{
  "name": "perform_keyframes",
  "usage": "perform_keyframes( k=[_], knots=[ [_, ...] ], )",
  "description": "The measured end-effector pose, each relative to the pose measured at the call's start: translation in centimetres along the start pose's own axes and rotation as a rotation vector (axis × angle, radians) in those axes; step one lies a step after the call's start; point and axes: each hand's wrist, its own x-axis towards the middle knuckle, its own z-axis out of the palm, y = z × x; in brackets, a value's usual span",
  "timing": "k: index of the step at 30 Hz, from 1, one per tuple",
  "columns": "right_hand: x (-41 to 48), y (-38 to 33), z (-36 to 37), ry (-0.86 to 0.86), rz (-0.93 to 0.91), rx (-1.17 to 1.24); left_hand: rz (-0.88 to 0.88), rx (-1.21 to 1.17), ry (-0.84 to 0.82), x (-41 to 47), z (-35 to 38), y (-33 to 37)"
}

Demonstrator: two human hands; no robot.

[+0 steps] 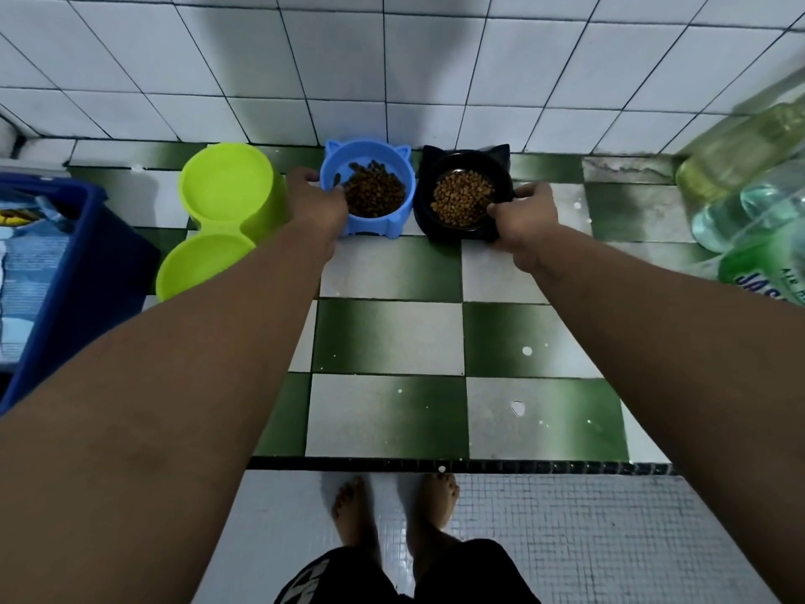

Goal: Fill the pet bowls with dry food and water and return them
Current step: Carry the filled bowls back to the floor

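Note:
A blue cat-eared bowl [394,167] with dark brown kibble stands on the checkered ledge against the tiled wall. My left hand [314,201] grips its left rim, thumb on the edge. Right beside it stands a black cat-eared bowl [501,170] with lighter brown kibble; my right hand [525,213] grips its right rim. To the left lies a lime-green double bowl [226,185]; its two wells look pale, and I cannot tell whether they hold water.
A dark blue crate [82,272] with cloth inside stands at the far left. Large clear and green water bottles [758,202] crowd the right corner. Green-and-white ledge tiles [392,333] lie bare in front, and my bare feet [392,512] stand on the floor below.

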Motion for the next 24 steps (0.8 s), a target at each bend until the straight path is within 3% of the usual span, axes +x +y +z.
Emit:
perform_keyframes(
  k=[9,24],
  knots=[
    [-2.0,1.1,-0.9,-0.026,0.016,0.086,-0.035,-0.122,-0.136,-1.6,-1.1,-0.9],
    [-14.0,3.7,-3.8,0.057,-0.035,0.211,0.132,-0.132,-0.248,-9.0,-8.2,-1.5]
  ],
)
